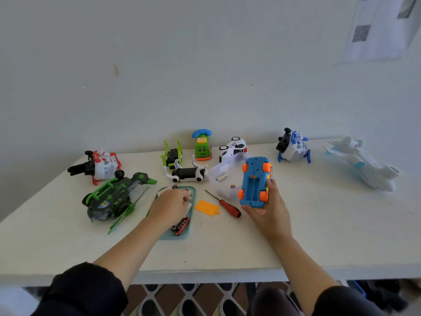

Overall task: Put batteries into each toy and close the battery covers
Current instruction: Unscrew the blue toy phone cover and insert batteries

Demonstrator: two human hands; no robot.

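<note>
Head view: our right hand (266,208) grips the upturned blue toy car (254,181), its battery bay uncovered. Our left hand (169,206) curls into the teal tray (192,226); whether it pinches anything, we cannot tell.

White table (319,236), pale wall (159,65), paper sheet (380,30), perhaps patterned floor (193,297)

Blue toy car (254,181): we see it underside up, orange wheels, battery bay open and empty.
Yellow cover (206,208): flat on table.
Batteries (181,225): in teal tray (191,224).
</note>
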